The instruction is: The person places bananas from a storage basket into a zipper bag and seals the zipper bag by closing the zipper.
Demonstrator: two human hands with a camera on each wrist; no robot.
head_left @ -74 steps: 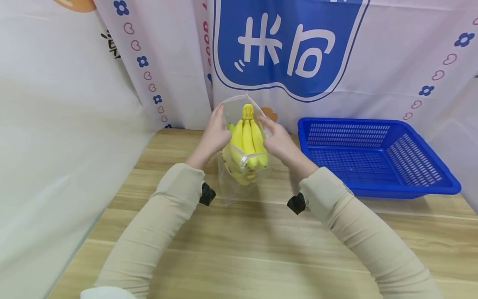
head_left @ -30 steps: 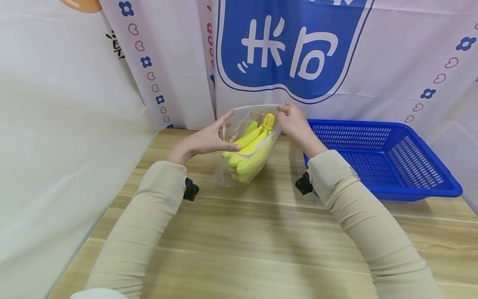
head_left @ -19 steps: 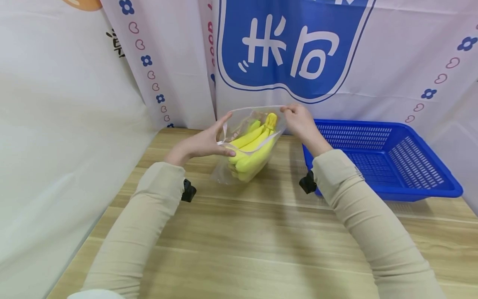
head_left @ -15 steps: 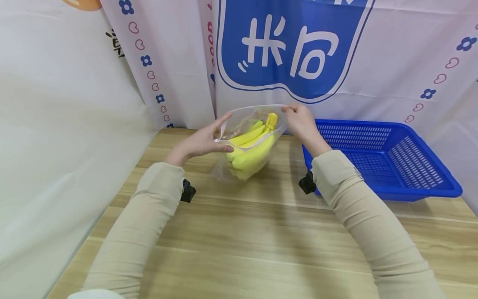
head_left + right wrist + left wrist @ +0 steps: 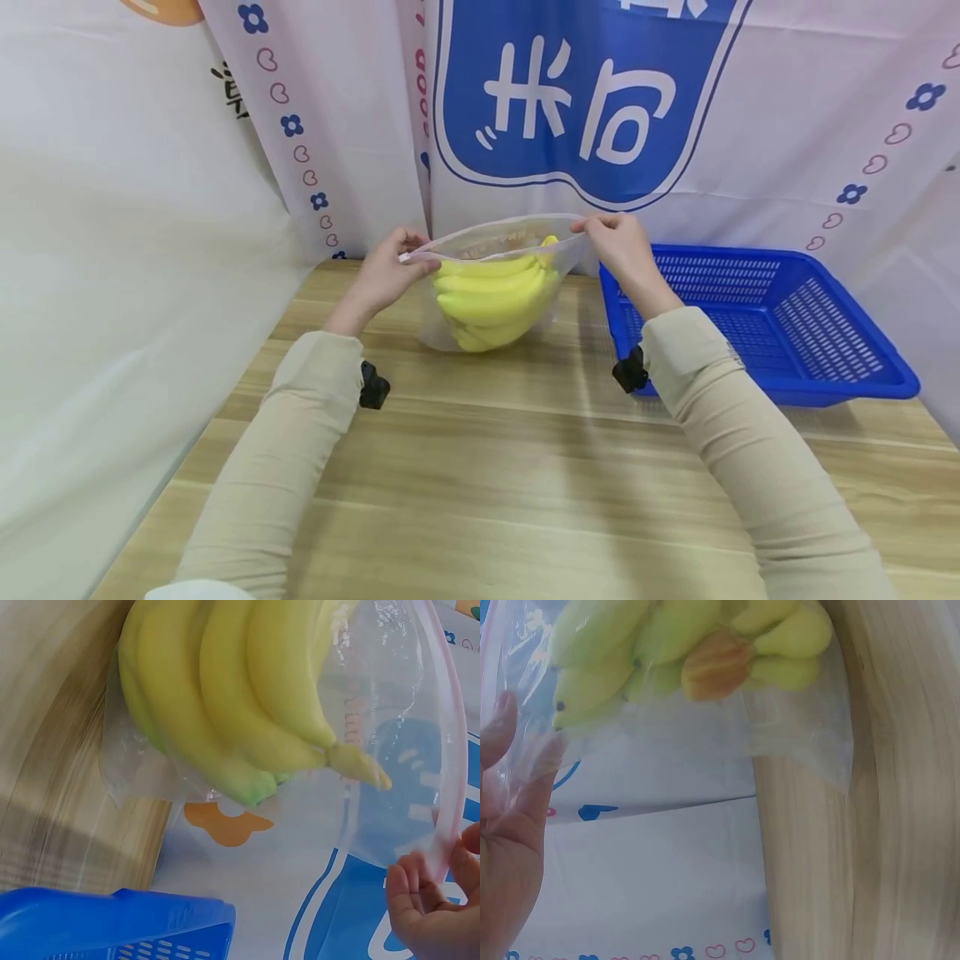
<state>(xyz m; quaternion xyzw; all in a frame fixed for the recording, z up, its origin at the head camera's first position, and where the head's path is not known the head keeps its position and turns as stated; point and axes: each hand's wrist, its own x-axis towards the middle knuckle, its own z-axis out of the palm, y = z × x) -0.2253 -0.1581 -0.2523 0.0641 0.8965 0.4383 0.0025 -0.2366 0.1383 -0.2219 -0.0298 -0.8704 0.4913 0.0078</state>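
A clear zip bag (image 5: pixel 437 332) with a pale pink zip strip hangs upright between both hands over the table, its mouth parted in a narrow slit. Inside lies a bunch of yellow bananas (image 5: pixel 495 296), stem end toward the right corner. My left hand (image 5: pixel 384 273) pinches the bag's left top corner, beside a small white slider (image 5: pixel 406 257). At the right top corner, my right hand (image 5: pixel 621 248) pinches the zip strip between thumb and fingers. In the left wrist view, a reddish-orange ribbed piece (image 5: pixel 718 666) shows through the plastic among the yellow-green fruit.
A blue perforated basket (image 5: pixel 780 387) stands on the wooden table (image 5: pixel 480 483) right of the bag, close to my right forearm. A printed white curtain (image 5: pixel 360 133) hangs behind the table's back edge, and white cloth (image 5: pixel 135 292) covers the left side.
My hands have moved apart, stretching the bag's mouth from wide to a narrow slit. The left hand shifted left and up to the corner; the bananas turned from upright to lying sideways.
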